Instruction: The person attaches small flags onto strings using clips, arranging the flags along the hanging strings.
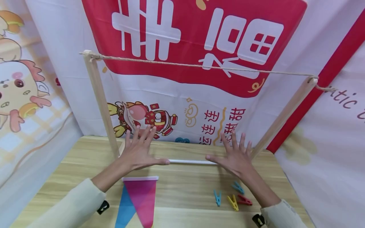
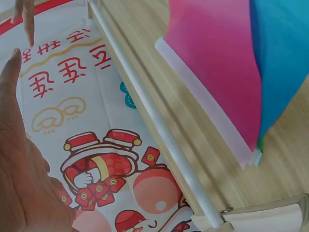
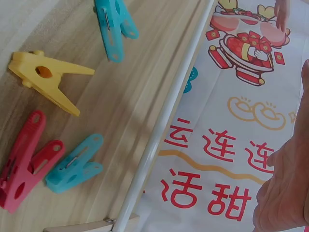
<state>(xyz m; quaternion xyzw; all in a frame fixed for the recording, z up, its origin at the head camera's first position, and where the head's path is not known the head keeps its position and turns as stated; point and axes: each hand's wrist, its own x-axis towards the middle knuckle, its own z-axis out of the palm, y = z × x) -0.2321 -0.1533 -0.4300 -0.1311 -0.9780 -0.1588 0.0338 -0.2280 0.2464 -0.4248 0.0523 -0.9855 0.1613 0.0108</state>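
Observation:
Both hands are raised with fingers spread and hold nothing. In the head view the left hand (image 1: pixel 139 152) is in front of the left post of a wooden frame (image 1: pixel 99 101), and the right hand (image 1: pixel 235 156) is near the right post (image 1: pixel 285 115). A white rod (image 1: pixel 191 161) runs low between the posts, passing behind both thumbs in this view. A twine line (image 1: pixel 171 63) is tied between the post tops. Below the left hand lie triangular pennants, pink (image 1: pixel 143 196) and blue (image 1: pixel 124 205). Nearer the right hand are clothespins: yellow (image 3: pixel 46 79), red (image 3: pixel 26 162) and two blue (image 3: pixel 75 164).
The wooden tabletop (image 1: pixel 182 193) ends at a printed cloth backdrop (image 1: pixel 176 85) with a red panel and cartoon figures. Similar cloths hang at the left (image 1: pixel 22 82) and right (image 1: pixel 336 133) sides. The frame's posts stand near the table's back edge.

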